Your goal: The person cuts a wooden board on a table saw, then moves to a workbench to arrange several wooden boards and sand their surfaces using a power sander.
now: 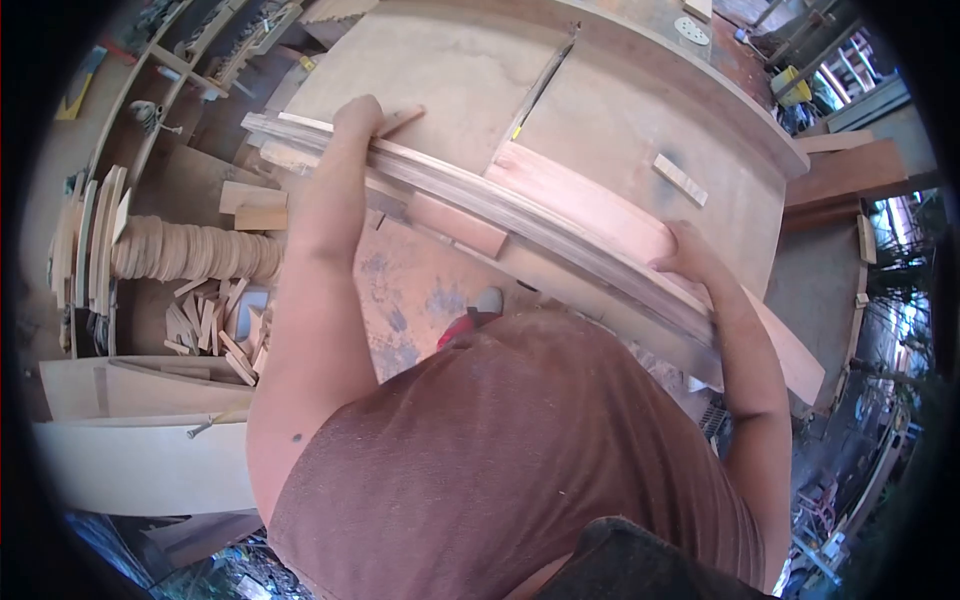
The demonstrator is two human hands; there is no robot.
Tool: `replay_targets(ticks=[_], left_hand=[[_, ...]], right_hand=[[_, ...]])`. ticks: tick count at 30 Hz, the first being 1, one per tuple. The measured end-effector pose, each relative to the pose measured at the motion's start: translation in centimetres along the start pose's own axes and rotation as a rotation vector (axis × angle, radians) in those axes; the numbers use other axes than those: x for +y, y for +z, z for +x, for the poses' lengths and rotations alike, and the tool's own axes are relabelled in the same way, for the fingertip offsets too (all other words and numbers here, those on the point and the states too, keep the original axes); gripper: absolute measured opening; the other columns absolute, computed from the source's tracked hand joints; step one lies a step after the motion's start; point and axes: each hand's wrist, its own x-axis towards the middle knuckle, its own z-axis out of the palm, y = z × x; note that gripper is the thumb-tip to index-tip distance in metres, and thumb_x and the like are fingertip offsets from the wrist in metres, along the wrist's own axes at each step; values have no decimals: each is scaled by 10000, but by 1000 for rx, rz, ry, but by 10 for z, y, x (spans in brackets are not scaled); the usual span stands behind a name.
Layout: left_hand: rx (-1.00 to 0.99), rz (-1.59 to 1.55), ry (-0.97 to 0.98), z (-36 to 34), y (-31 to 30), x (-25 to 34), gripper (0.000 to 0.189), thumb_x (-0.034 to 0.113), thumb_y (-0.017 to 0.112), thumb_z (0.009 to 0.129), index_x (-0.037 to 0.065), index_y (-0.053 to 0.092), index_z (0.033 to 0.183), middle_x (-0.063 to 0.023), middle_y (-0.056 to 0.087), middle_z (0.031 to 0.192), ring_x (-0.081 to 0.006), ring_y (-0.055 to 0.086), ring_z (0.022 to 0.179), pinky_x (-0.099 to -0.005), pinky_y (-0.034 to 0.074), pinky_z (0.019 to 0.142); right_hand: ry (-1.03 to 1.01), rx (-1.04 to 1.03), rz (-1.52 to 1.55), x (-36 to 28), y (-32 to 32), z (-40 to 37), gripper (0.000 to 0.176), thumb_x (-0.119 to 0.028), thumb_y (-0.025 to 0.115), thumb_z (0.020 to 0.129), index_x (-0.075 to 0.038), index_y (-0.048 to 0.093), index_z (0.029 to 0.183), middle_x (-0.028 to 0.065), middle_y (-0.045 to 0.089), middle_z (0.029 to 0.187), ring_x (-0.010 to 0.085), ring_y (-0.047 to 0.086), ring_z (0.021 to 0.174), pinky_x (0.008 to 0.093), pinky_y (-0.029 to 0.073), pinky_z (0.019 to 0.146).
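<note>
Left hand (355, 120) and right hand (690, 255) clasp long wooden strips (520, 215). The strips run diagonally over the worktop (440, 70), far-left to near-right.

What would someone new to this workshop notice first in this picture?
First, the long bundle of thin wooden strips slanting across the middle, gripped by the left hand at its upper-left end and the right hand toward its lower-right end. Under it lies a reddish wooden plank on the broad pale plywood worktop. At left, a heap of small wood offcuts lies below a ribbed turned wooden column.
</note>
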Motion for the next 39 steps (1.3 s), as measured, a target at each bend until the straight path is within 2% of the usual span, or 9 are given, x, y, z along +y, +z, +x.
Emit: replay_targets(ticks=[5, 7, 12, 16, 20, 23, 26, 32, 39], left_hand=[[140, -380, 243, -60, 0, -14, 319, 355, 647, 863, 54, 734, 922, -150, 720, 963, -333, 683, 909, -432, 524, 813], [192, -503, 469, -88, 6, -13, 311, 347, 648, 867, 46, 722, 896, -151, 714, 899, -331, 671, 863, -438, 506, 801], [517, -594, 574, -101, 22, -17, 225, 275, 660, 873, 58, 719, 888, -118, 694, 799, -302, 647, 766, -400, 504, 732], [208, -896, 504, -106, 15, 0, 305, 323, 660, 889, 41, 716, 991, -130, 713, 921, -250, 665, 954, -378, 508, 855], [-258, -1046, 645, -141, -17, 53, 690, 364, 683, 886, -9, 436, 1411, -206, 590, 1292, -279, 602, 1143, -351, 471, 981], [-448, -1409, 916, -156, -43, 101, 804, 353, 693, 882, -37, 310, 1471, -223, 559, 1314, -250, 576, 1179, -344, 453, 1000], [-170, -1417, 907, -153, -42, 146, 787, 262, 685, 895, -49, 268, 1485, -213, 570, 1288, -222, 557, 1196, -341, 440, 1011], [-310, -1579, 1082, -206, -115, 177, 713, 47, 651, 880, -53, 287, 1484, -179, 476, 1412, -207, 480, 1287, -319, 417, 1038], [-264, -1371, 1533, -291, -166, 277, 694, 57, 675, 877, -19, 339, 1479, -142, 419, 1485, -198, 427, 1342, -337, 357, 1112]], right_hand=[[308, -195, 16, -17, -15, 31, 691, -365, 880, 640, 12, 610, 1152, 205, 650, 1085, 329, 621, 1036, 406, 469, 930], [311, -233, -16, -11, -20, 41, 658, -402, 854, 673, 14, 607, 1119, 198, 660, 1047, 316, 629, 1002, 402, 474, 896], [275, -118, -50, -9, -6, 36, 613, -518, 737, 779, 20, 603, 1041, 192, 672, 992, 279, 628, 937, 396, 472, 820], [263, 49, -110, -14, -10, 22, 597, -537, 616, 859, 27, 620, 1056, 220, 662, 944, 282, 630, 915, 406, 474, 812], [320, 139, -30, -23, -29, 3, 616, -548, 529, 897, 51, 628, 1001, 237, 649, 886, 302, 638, 872, 413, 480, 788], [189, 395, 12, -26, -35, -13, 614, -563, 564, 861, 44, 647, 907, 224, 637, 768, 313, 614, 750, 417, 473, 712], [154, 524, -67, -12, -51, -28, 652, -608, 553, 850, 34, 644, 914, 226, 615, 768, 313, 612, 743, 428, 469, 698], [83, 735, -114, -17, -94, -99, 755, -736, 557, 792, 17, 600, 819, 169, 535, 698, 298, 547, 648, 401, 444, 623], [45, 1083, -97, 53, -88, -207, 846, -847, 573, 696, -4, 581, 759, 123, 511, 657, 255, 523, 604, 381, 422, 557]])
